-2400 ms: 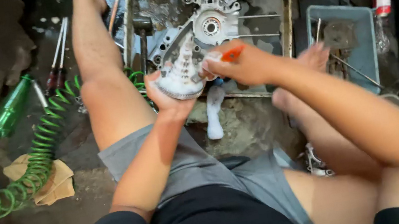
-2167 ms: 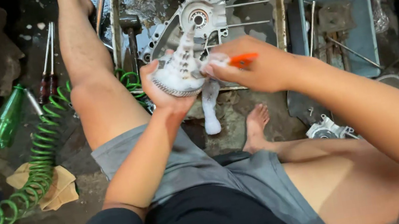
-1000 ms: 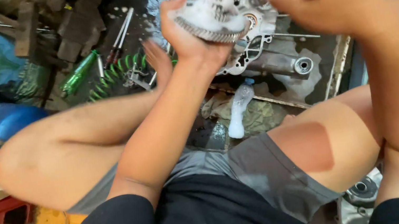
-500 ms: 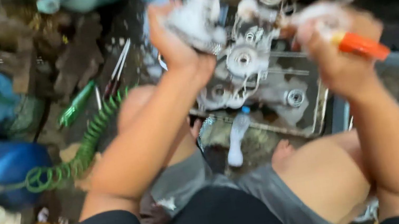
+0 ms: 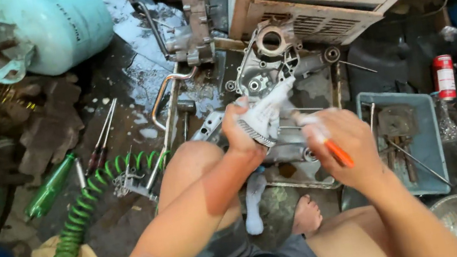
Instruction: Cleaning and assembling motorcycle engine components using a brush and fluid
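Wet, cluttered workshop floor (image 5: 129, 83). Left hand (image 5: 240, 134) grips toothed metal part (image 5: 266, 117), long axis tilted up-right. Right hand (image 5: 348, 146) clenches orange-handled brush (image 5: 336, 151).

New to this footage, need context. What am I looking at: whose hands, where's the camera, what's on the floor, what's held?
One picture, from a camera on a seated person's head, looking down over bare knees. The left hand grips a soapy toothed metal part. The right hand holds an orange-handled brush against it. On the wet floor: engine casings, a green coiled hose, screwdrivers, a green bottle, a grey tray of tools and a red can.
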